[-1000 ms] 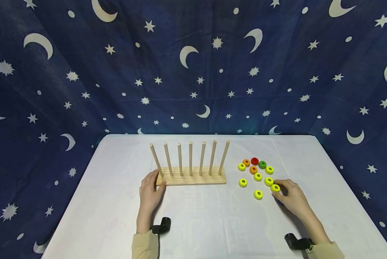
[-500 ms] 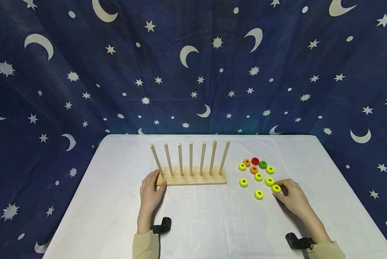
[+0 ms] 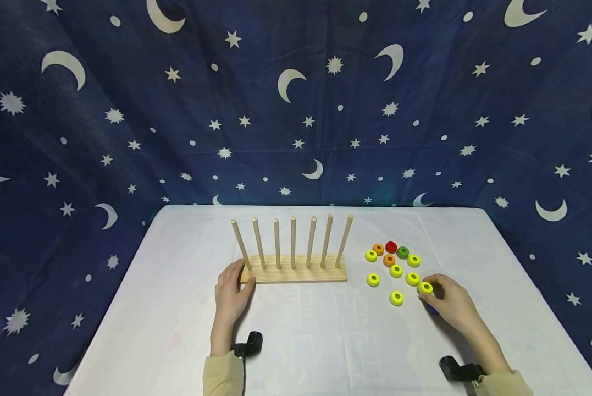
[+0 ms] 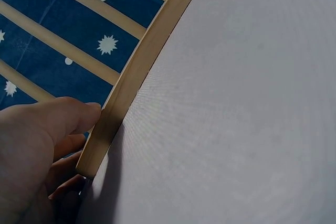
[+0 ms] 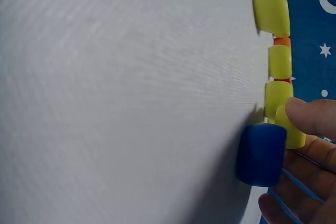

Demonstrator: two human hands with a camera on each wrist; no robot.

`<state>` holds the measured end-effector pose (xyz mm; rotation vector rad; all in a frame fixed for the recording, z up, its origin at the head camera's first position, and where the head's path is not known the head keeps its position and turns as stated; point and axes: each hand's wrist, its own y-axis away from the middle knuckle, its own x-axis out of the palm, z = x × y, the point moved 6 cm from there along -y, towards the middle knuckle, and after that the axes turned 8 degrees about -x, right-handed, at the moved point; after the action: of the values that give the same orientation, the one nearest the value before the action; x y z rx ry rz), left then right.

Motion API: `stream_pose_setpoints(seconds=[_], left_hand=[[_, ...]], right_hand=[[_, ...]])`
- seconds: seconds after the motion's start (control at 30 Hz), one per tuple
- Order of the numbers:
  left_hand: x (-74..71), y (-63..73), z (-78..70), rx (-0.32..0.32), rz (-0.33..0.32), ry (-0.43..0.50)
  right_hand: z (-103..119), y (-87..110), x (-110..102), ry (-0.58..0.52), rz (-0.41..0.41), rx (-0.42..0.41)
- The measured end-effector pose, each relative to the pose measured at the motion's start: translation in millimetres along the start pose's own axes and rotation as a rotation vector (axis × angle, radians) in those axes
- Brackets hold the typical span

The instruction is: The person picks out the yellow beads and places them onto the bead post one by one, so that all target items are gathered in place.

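Note:
A wooden peg rack with several upright dowels stands at the table's middle. My left hand grips the left end of its base; the left wrist view shows the thumb on the base's front edge and the fingers behind. My right hand pinches a yellow ring between thumb and fingers. In the right wrist view that held yellow ring overlaps other yellow rings behind it. A blue ring stands on the cloth just below the right hand, mostly hidden in the head view.
Several more yellow rings lie between rack and right hand, with two orange rings, a red ring and a green ring farther back. A dark blue curtain with moons and stars hangs behind the white table.
The right hand has shifted slightly right with the yellow ring, away from the neighbouring yellow ring, and more of the blue ring shows. The left hand stays on the rack.

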<state>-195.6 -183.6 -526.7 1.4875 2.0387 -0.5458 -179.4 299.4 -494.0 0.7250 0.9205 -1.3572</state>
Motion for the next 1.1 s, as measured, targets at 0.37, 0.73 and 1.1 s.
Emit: stream_pose_setpoints(seconds=[0.37,0.73,1.1], left_hand=[[1.1,-0.9,-0.9,0.015,-0.01,-0.019],[2.2,-0.4,0.5,0.004,0.008,-0.025],[2.0,-1.4,1.6,0.004,0.014,-0.033]], right_hand=[[8,2.5,-12,-0.034,0.009,0.03],[20,-0.5,-21,-0.043,0.001,0.026],[31,-4.3,-31,-0.08,-0.084,0.02]])
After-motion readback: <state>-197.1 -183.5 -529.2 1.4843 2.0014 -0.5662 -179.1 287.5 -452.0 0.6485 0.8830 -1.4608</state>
